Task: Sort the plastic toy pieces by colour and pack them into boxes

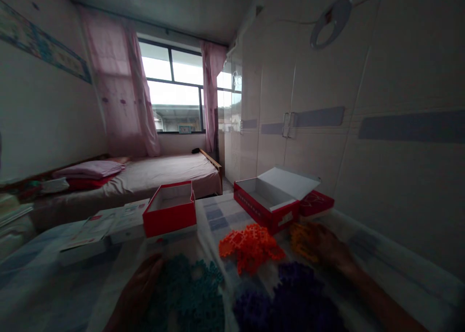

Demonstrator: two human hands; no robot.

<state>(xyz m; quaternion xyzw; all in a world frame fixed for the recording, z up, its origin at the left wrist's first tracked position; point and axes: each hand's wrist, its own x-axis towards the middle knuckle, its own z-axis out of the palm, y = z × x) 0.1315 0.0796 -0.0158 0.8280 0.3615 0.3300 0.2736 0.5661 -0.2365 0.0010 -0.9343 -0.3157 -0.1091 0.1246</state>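
My left hand (143, 276) lies at the left edge of a pile of teal interlocking plastic pieces (192, 288), its fingers stretched forward and looking empty. On the right, my right hand (329, 247) reaches to a small heap of yellow interlocking plastic pieces (302, 240), with the fingers curled against its right side; dim light and blur hide the fingertips. Between the hands sits a pile of orange interlocking plastic pieces (250, 247). Closer to me are dark purple interlocking plastic pieces (301, 298).
An open red box (170, 220) stands behind the teal pile. Another red box (267, 213), its white-lined lid raised, is behind the orange pieces. Printed sheets (105, 223) lie at the left of the checked tablecloth (212, 213). Beyond are a bed (167, 170) and wardrobe doors (319, 90).
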